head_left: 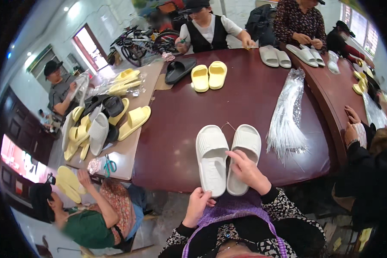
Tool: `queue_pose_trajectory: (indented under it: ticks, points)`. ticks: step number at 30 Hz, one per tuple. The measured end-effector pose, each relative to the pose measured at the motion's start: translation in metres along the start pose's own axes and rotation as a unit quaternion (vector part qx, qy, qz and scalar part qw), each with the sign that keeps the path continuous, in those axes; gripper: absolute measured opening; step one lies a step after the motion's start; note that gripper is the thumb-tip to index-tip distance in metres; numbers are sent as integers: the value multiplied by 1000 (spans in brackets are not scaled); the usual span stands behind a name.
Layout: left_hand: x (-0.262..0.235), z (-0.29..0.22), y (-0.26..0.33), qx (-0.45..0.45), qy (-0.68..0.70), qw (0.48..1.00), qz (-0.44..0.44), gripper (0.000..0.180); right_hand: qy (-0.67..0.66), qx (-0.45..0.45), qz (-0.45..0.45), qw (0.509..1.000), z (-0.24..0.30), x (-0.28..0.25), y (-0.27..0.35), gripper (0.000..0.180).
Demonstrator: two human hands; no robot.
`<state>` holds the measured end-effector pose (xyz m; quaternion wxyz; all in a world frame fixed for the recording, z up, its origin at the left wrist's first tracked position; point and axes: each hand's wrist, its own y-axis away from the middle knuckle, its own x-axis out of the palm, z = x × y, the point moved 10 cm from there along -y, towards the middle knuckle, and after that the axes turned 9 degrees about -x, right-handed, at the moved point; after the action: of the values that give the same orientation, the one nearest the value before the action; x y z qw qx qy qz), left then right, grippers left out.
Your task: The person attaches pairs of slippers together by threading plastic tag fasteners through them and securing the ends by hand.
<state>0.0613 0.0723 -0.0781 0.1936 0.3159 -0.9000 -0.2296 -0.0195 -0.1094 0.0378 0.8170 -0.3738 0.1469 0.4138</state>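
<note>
A pair of white slippers lies before me, the left slipper [213,174] beside the right slipper [247,142], their heels toward me at the table edge. A thin tie loops between their toes. My left hand [198,207] pinches the heel of the left slipper between thumb and fingers. Across the footbed of the right slipper lies my right hand [247,171], its index finger stretched toward the inner edge of the left slipper's strap. The other fingers of that hand are partly hidden in the gap between the slippers.
A bundle of clear plastic ties [288,116] lies to the right. Yellow slippers [208,76] and a black slipper [180,71] are at the far side. On the left table are piled slippers [99,127] and green-handled scissors [110,165]. Several people work around the tables.
</note>
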Motion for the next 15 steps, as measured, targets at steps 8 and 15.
queue_pose_trajectory:
  ticks: [8, 15]
  points:
    - [25, 6, 3, -32, -43, 997, 62, 21, 208, 27, 116, 971, -10, 12, -16, 24]
    - [29, 6, 1, -20, -116, 991, 68, 22, 251, 6, 56, 966, -19, 15, -19, 15]
